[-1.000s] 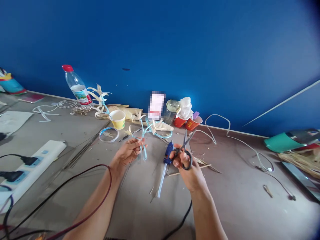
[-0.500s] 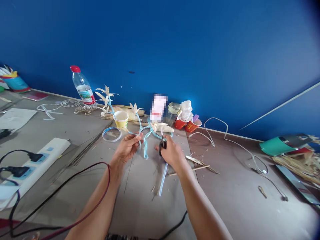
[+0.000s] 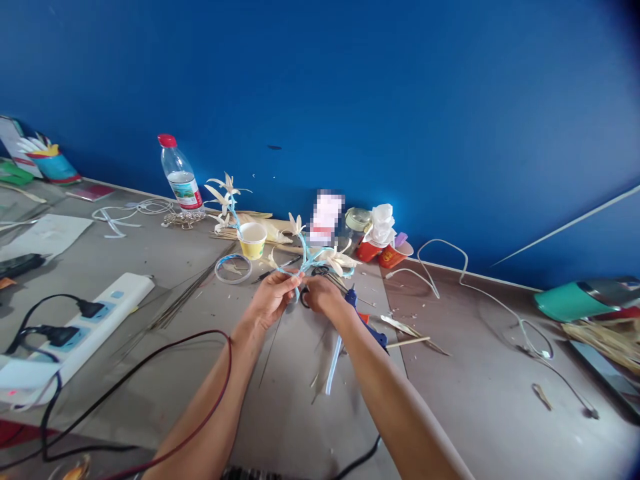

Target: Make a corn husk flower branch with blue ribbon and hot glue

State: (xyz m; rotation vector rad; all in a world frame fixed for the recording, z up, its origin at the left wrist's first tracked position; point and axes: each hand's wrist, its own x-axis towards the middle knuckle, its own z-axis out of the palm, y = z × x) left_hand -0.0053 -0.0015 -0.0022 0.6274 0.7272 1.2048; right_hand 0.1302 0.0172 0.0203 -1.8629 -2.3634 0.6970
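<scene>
A handmade flower spray (image 3: 306,257), with pale petals on light-blue wrapped stems, stands in front of me. My left hand (image 3: 274,298) pinches its stems low down, where they join. Close beside it on the right, my right hand (image 3: 323,295) is closed on scissors (image 3: 304,298); a black handle loop shows at its fingers, and the rest is mostly hidden. A pale flower head (image 3: 340,259) leans out to the right above that hand. Partly behind my right forearm lies a blue glue gun (image 3: 369,323), with a pale translucent strip (image 3: 333,365) nearby.
A yellow paper cup (image 3: 253,242) has another flower stem beside it. A tape roll (image 3: 233,269), a water bottle (image 3: 183,180), a glass jar (image 3: 357,223) and red cups (image 3: 395,253) stand around. A power strip (image 3: 95,327) and its cables (image 3: 145,363) lie left.
My right hand has moved left and turned, bringing the scissors close to the left hand's stems. The blue glue gun has come into sight. The whole view has shifted slightly.
</scene>
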